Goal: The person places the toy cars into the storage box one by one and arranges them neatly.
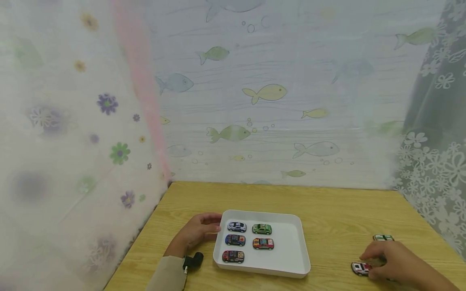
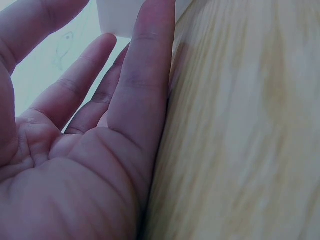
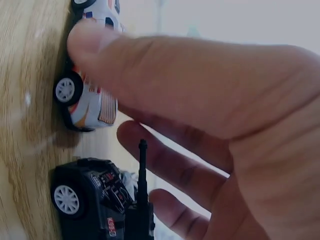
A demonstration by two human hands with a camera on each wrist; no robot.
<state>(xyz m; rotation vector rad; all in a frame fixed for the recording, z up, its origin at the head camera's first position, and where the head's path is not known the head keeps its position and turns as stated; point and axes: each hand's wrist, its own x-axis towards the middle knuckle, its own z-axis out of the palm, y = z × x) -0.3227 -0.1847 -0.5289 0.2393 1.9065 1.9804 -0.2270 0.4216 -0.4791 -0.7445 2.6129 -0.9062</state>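
Observation:
My left hand [image 1: 198, 232] is at the left wall of a white tray [image 1: 269, 270], fingertips right at its rim; in the left wrist view its fingers are extended, little-finger side along the table. Inside the tray stand several toy cars: white [image 1: 237, 226], blue [image 1: 235, 240], dark red [image 1: 233, 256], green [image 1: 261, 229] and red-yellow [image 1: 263, 243]. On the right, my right hand [image 1: 398, 260] pinches a white-and-red toy car [image 1: 361, 268] standing on the table. The right wrist view shows the thumb [image 3: 95, 47] against this car's side, the opposite fingers partly hidden behind it.
A green-and-white toy car [image 1: 383, 237] stands just beyond my right hand. Near that hand is a black toy vehicle [image 3: 90, 195] with an upright rod. The wooden table [image 1: 327, 210] meets a fish-patterned curtain [image 1: 269, 153] behind and a flowered one [image 1: 120, 173] at left.

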